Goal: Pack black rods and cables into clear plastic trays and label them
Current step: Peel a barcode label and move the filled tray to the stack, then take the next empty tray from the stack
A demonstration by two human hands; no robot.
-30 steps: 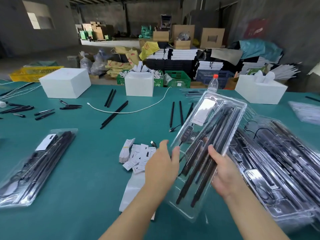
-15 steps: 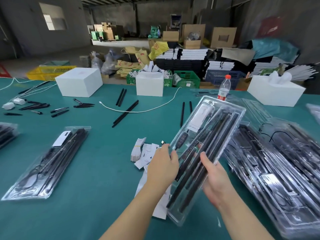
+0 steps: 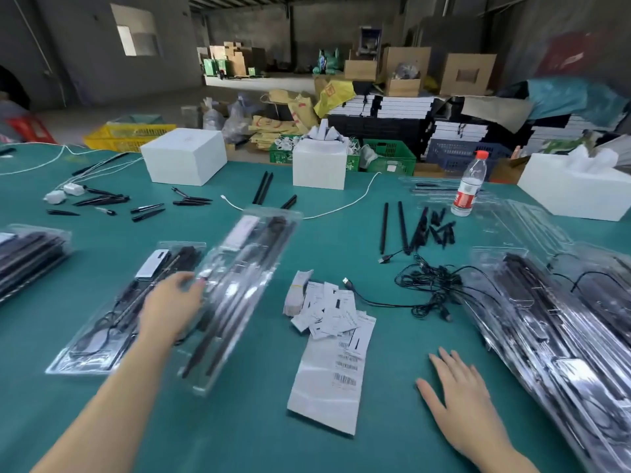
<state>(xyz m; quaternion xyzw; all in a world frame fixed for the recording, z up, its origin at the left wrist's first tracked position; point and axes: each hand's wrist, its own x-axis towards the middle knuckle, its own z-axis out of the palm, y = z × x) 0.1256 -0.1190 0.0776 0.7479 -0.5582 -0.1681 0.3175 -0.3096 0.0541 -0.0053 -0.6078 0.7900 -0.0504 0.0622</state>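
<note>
Right hand point(image 3: 459, 401): lying flat on the teal counter point(image 3: 259, 435), fingers spread and straight, holding nothing.

Label sheet point(image 3: 329, 373): white glossy backing strip with printed barcodes, lying between the two hands; loose cut labels point(image 3: 324, 307) are piling at its far end.

Left hand point(image 3: 170, 305): reaching out to the left, fingers curling onto the edge of the packed tray point(image 3: 239, 291); the grip itself is blurring.

Packed tray: long clear plastic blister, glossy and ribbed, carrying slim matte black rods laid lengthwise and a white card at its far end. It is sitting tilted, left of centre, partly overlapping a second packed tray point(image 3: 126, 308) lying flat on the counter.

Tray stack point(image 3: 553, 336): many filled clear trays are leaning in a shingled heap at the right edge.

Cables point(image 3: 430, 285): thin black leads with USB plugs, tangling mid-counter.

Loose rods point(image 3: 392, 230): straight black sticks and short tapered tips are lying beyond the cables.

Water bottle point(image 3: 469, 187): clear, red cap and label, standing upright.

White boxes point(image 3: 184, 155): three plain cubes are standing along the far edge.
</note>
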